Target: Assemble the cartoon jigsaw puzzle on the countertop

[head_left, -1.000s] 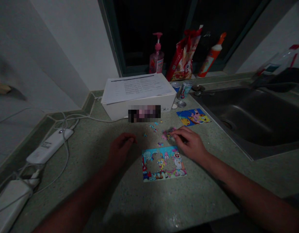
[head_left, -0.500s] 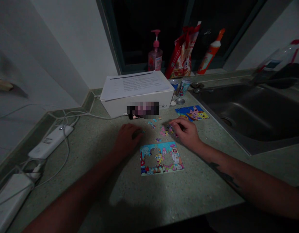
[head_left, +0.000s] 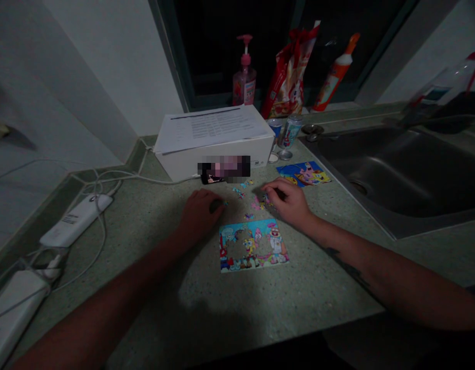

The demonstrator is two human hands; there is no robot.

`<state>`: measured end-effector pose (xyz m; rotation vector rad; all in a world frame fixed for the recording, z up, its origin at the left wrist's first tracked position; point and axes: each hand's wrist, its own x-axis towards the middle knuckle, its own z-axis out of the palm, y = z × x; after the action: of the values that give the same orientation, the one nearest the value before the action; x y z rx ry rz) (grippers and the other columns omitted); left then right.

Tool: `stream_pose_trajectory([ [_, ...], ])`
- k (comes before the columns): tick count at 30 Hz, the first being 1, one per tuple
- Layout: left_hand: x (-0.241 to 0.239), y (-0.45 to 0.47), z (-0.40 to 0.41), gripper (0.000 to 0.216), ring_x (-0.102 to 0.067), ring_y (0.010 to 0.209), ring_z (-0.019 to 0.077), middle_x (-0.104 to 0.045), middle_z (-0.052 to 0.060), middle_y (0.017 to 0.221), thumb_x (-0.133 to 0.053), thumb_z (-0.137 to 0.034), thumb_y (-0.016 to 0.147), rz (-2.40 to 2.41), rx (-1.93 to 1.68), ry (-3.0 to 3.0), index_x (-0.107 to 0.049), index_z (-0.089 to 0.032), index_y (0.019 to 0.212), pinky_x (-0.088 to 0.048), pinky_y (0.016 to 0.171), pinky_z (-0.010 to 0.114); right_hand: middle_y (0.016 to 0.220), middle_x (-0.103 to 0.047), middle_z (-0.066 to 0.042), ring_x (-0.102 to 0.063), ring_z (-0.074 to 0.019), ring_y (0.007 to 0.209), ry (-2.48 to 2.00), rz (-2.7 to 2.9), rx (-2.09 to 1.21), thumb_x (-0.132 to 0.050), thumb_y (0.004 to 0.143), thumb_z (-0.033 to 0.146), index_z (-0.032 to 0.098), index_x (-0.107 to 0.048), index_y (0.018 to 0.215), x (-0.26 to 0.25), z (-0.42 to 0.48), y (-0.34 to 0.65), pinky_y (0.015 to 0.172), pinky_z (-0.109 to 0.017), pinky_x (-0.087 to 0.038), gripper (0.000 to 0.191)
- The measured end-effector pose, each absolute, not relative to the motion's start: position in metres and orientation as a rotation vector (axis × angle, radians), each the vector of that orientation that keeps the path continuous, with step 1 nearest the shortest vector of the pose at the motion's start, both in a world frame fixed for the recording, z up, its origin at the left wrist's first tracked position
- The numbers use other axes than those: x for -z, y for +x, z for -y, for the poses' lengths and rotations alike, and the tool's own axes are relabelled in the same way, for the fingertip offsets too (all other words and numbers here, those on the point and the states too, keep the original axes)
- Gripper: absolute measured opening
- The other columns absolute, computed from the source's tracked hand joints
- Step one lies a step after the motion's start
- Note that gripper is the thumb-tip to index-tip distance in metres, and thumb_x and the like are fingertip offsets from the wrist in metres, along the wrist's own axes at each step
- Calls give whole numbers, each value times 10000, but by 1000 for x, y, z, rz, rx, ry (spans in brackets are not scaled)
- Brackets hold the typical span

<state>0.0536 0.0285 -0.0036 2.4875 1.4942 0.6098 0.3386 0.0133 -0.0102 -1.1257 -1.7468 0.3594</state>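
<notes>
A partly filled cartoon jigsaw puzzle (head_left: 278, 245) lies flat on the counter, with gaps in its middle showing the green surface. Beyond its top edge, several loose puzzle pieces (head_left: 255, 204) are scattered. My left hand (head_left: 201, 211) rests on the counter to the left of them, thumb and forefinger pinched on a small teal puzzle piece (head_left: 226, 203). On the other side, my right hand (head_left: 291, 203) has its fingers curled together right beside the loose pieces. Whatever its fingertips may hold is too small to make out. A cartoon picture card (head_left: 304, 173) lies behind my right hand.
A white box (head_left: 217, 159) with a printed sheet stands at the back, a phone (head_left: 212, 177) leaning against it. Cans (head_left: 291, 132) and lids are beside the box. A steel sink (head_left: 391, 216) borders the right. White power strips (head_left: 76, 220) and cables lie left.
The whole view has shifted slightly, so everything sits a little higher in the picture. Both hands keep nearly the same pose and place on the counter.
</notes>
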Motion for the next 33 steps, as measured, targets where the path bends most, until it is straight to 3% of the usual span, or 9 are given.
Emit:
stream_pose_trajectory([
  [12,4,53,-33,101,-653,1059,287,-744,76,1052,-729,-249,881,-1442,-662,2412,-736,-217,976,-507,1009,476,798,-677,-23,-619,-186,736,-1122,1819,-388,-590,967,257,232,-778,933,10,-11,338,659,-330,-461,192],
  [26,-1,52,-23,135,-661,1009,289,-743,74,1001,-706,-126,875,-1423,-666,2327,-731,-166,1001,-503,984,482,833,-701,-13,-654,-182,750,-1073,1934,-369,-587,974,236,250,-773,968,10,-4,338,681,-328,-481,187],
  [33,3,52,-25,114,-687,934,279,-752,62,932,-723,-158,852,-1414,-705,2291,-749,-227,940,-535,957,493,830,-684,-14,-641,-174,728,-1087,1971,-348,-584,989,256,252,-779,991,9,2,338,663,-319,-473,195],
])
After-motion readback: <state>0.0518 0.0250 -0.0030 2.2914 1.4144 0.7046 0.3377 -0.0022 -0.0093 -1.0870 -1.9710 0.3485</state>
